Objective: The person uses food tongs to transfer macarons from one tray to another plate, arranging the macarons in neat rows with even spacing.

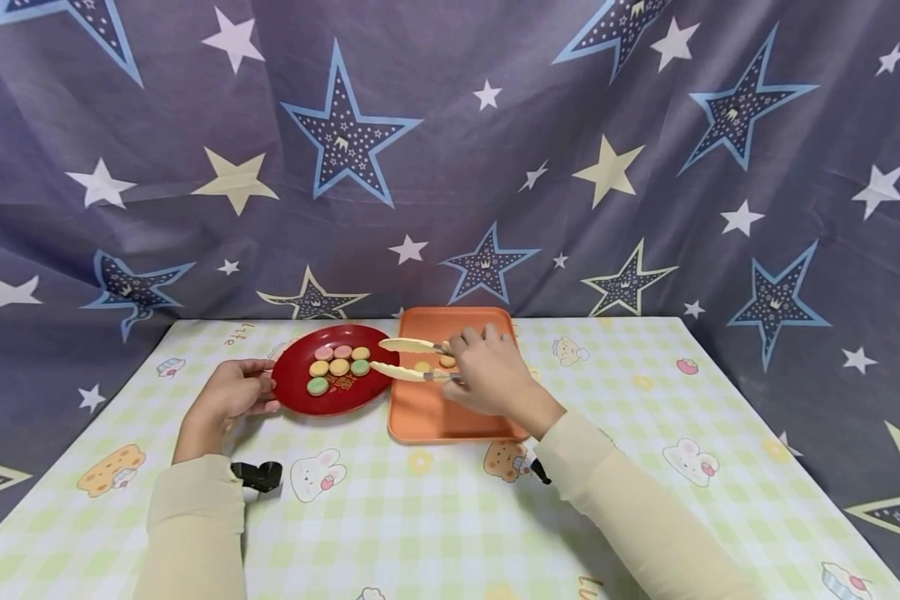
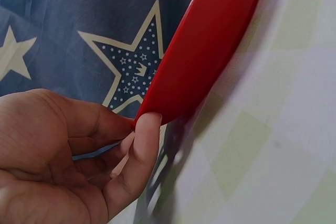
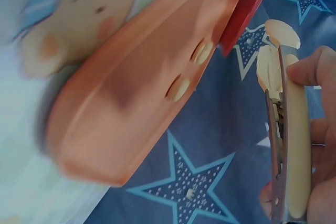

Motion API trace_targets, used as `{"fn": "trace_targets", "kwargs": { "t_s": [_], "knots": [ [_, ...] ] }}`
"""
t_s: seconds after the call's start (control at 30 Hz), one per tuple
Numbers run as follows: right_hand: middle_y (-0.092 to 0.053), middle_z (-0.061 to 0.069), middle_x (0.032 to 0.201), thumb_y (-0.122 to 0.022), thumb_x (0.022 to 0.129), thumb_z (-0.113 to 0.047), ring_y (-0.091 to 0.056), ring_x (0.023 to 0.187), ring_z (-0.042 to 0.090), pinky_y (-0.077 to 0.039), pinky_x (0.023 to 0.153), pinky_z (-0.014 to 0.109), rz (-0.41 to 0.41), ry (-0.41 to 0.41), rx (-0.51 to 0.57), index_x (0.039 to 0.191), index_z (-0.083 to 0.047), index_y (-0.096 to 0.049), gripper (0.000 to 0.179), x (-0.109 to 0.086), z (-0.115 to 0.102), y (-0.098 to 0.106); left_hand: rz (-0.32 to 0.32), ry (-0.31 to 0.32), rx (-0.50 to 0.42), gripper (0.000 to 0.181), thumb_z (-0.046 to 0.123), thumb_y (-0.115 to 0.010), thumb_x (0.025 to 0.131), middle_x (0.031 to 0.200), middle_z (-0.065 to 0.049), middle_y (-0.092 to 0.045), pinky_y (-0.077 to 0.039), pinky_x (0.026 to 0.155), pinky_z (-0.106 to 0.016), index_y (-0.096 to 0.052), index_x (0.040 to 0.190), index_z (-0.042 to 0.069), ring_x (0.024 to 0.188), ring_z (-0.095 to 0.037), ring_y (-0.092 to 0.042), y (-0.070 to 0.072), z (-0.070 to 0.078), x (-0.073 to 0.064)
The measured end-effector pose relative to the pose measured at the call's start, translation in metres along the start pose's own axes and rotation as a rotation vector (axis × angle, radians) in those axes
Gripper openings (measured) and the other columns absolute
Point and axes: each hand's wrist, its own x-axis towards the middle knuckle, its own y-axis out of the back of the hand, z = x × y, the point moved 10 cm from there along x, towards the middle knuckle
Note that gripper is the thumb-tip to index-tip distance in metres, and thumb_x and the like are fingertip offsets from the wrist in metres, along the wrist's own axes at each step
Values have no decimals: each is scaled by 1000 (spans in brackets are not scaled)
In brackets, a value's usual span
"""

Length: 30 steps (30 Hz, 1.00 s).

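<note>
My left hand (image 1: 232,392) pinches the left rim of a red plate (image 1: 291,379) between thumb and fingers. Pink macarons (image 1: 325,353), yellow macarons (image 1: 338,367) and green macarons (image 1: 317,386) lie on the plate. In the right hand (image 1: 495,379) is a pair of cream-tipped tongs (image 1: 408,373), held above an orange tray (image 1: 457,427). Their two arms stand apart, tips pointing left at the plate's right edge, and no macaron shows between them. Two yellow macarons (image 3: 178,88) lie in the tray, partly behind the tongs and hand in the head view.
The plate's right edge meets or overlaps the tray's left edge. A checked cloth with cartoon prints covers the table (image 1: 420,533). Behind the table's far edge hangs a dark curtain (image 1: 450,183) with stars.
</note>
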Motion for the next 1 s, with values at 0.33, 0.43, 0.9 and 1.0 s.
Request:
{"fn": "trace_targets", "kwargs": {
  "t_s": [0.33, 0.43, 0.9, 1.0],
  "knots": [
    [-60, 6, 109, -62, 89, -35, -45, 86, 28, -41, 69, 40, -9, -55, 0, 118, -9, -63, 39, -16, 32, -9, 15, 31, 12, 48, -3, -44, 104, 129, -27, -51, -64, 77, -35, -34, 151, -9, 85, -19, -64, 0, 0, -1],
    [-59, 6, 107, -62, 88, -35, -46, 86, 29, -43, 69, 41, -17, -72, -11, 117, -9, -64, 39, -20, 40, -12, 13, 23, 15, 49, -3, -45, 104, 131, -28, -50, -64, 77, -35, -33, 151, -10, 85, -19, -64, 1, 0, -1],
    [-55, 5, 97, -62, 90, -38, -46, 82, 29, -46, 66, 44, -69, -73, -20, 103, -10, -64, 30, -22, 52, -29, -6, 8, 6, 49, -3, -44, 104, 131, -28, -51, -64, 77, -35, -33, 151, -11, 85, -18, -65, -1, 1, -2],
    [-55, 6, 97, -63, 91, -39, -47, 82, 29, -47, 67, 44, -95, -78, -20, 103, -11, -65, 31, -21, 53, -33, -8, 1, 6, 49, -3, -44, 104, 129, -28, -52, -64, 76, -35, -33, 151, -12, 85, -17, -65, -2, 2, -2]
  ]
}}
